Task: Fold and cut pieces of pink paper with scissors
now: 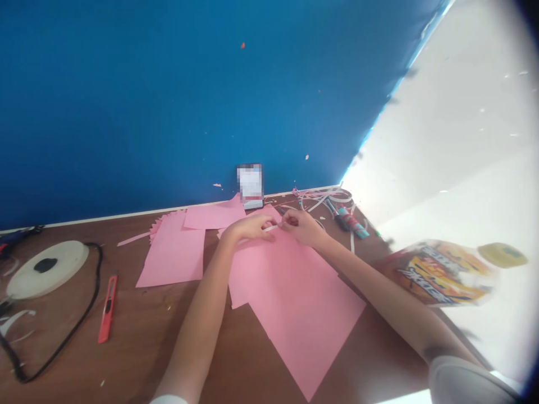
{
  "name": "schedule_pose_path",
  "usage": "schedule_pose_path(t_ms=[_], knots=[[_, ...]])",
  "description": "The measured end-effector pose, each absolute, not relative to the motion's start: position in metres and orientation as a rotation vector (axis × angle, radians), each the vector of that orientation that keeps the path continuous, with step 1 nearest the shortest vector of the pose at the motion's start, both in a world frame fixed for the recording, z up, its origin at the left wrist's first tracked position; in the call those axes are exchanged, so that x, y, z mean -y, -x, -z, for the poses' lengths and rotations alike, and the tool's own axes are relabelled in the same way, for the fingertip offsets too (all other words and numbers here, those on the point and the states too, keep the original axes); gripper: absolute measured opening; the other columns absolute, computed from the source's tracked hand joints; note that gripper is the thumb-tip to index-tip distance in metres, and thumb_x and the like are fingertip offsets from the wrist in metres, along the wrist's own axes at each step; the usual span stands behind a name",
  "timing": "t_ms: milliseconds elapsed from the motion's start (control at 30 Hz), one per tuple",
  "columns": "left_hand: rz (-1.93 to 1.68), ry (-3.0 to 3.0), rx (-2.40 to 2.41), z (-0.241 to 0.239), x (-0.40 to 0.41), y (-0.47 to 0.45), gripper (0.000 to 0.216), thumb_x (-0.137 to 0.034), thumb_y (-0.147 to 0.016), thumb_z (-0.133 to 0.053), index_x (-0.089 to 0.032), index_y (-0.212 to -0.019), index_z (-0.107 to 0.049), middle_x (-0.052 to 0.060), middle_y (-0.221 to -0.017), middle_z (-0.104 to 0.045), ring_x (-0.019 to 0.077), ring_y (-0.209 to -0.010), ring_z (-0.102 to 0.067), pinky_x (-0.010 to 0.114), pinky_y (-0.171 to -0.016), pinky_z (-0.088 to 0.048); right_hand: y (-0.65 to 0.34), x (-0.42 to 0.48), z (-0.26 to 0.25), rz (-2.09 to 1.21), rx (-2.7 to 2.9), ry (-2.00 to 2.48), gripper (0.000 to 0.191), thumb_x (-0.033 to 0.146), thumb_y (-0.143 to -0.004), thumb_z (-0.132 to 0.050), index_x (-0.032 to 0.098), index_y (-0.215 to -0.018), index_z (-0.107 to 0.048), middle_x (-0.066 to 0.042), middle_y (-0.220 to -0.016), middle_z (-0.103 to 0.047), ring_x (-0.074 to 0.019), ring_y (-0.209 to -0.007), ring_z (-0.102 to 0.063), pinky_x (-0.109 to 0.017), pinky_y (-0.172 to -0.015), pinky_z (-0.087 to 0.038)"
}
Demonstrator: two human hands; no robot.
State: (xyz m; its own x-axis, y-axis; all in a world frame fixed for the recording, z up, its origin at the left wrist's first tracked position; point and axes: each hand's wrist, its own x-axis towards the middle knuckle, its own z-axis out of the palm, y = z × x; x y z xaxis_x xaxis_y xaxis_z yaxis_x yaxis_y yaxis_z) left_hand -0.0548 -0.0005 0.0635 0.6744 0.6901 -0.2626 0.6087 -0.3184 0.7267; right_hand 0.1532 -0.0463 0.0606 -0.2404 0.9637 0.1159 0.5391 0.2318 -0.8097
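A large pink paper sheet [301, 303] lies slanted on the brown table, on top of another pink sheet. Over its far edge, both hands are close together. A narrow white strip [272, 228] runs between them. My left hand [251, 227] rests on the paper with thumb and fingers closed around one end of the strip. Pinched at the strip's other end are the fingertips of my right hand [301, 225]; the exact grip is partly hidden.
More pink paper [174, 255] with a fringed edge lies left. A red box cutter [108, 308], a black cord [95, 292] and a white disc [50, 269] sit farther left. Curled white strips [337, 195] and markers [347, 219] lie right, near a labelled bottle [446, 272]. A phone [251, 185] leans on the blue wall.
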Motion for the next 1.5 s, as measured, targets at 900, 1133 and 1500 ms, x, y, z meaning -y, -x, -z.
schedule_pose_path(t_ms=[900,1133,1500], knots=[[-0.331,-1.996,-0.809,-0.082,0.006,0.047,0.038,-0.053,-0.085,-0.052,-0.016,-0.077,-0.057,-0.001,-0.073,-0.05,0.0115,-0.067,-0.045,0.025,-0.062,-0.034,-0.156,0.048,-0.069,-0.89,1.685,1.254,0.03,0.028,-0.081,-0.053,0.021,-0.111,-0.053,-0.002,-0.078,-0.067,-0.0171,-0.071,-0.059,-0.031,-0.069,-0.042],[-0.404,-2.001,-0.842,-0.082,0.008,0.042,0.04,-0.053,-0.088,-0.048,-0.017,-0.091,-0.063,0.002,-0.085,-0.057,0.015,-0.079,-0.051,0.027,-0.07,-0.038,-0.155,0.046,-0.066,-0.922,1.716,1.196,0.041,0.031,-0.08,-0.058,0.02,-0.119,-0.049,-0.002,-0.082,-0.066,-0.0146,-0.067,-0.058,-0.028,-0.064,-0.042],[-0.377,-1.946,-0.78,-0.078,0.004,0.047,0.027,-0.039,-0.083,-0.06,-0.017,-0.095,-0.069,0.005,-0.093,-0.065,0.0174,-0.087,-0.058,0.03,-0.08,-0.043,-0.156,0.052,-0.076,-0.94,1.768,1.204,0.051,0.022,-0.074,-0.058,0.019,-0.125,-0.048,-0.001,-0.076,-0.068,-0.0133,-0.065,-0.06,-0.025,-0.063,-0.04]])
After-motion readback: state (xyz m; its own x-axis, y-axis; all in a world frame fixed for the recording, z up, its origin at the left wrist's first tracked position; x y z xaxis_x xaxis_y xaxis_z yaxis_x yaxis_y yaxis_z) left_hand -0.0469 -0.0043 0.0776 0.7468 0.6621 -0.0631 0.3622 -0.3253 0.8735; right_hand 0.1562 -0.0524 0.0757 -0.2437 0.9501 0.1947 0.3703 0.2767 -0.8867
